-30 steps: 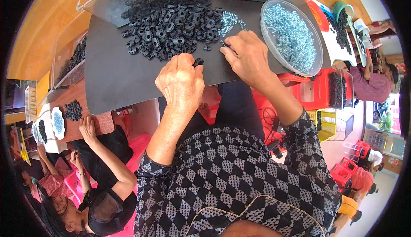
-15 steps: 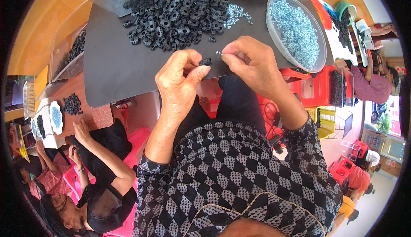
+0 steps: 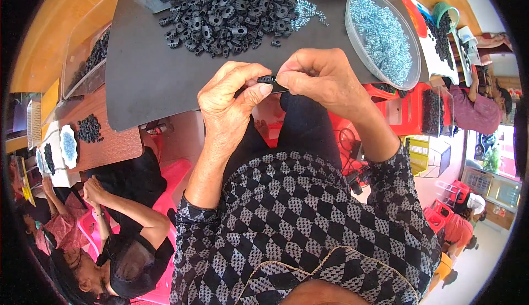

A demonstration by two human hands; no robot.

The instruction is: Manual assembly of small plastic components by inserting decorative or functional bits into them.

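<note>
My left hand [image 3: 231,93] pinches a small black ribbed plastic piece [image 3: 266,79] between thumb and forefinger, just over the near edge of the dark table [image 3: 160,79]. Against the right end of that piece, my right hand [image 3: 322,79] is closed in a pinch; a tiny pale end of a small metal spring [image 3: 275,79] shows at its fingertips. Beyond my hands lies a heap of black plastic pieces with oval holes [image 3: 226,21]. A little pile of loose springs [image 3: 306,14] touches the heap's right side.
A round clear tub [image 3: 416,68] full of springs stands at the right. Clear bins [image 3: 91,82] sit at the left and far side. At lower left a co-worker [image 3: 135,222] sits by a brown table [image 3: 110,151] with similar parts. Red stools [image 3: 408,112] and a yellow crate [image 3: 419,153] are at right.
My right hand has moved left and brought the spring up to the black piece's end. My left hand has hardly moved. The co-worker's hands have drawn back from their parts.
</note>
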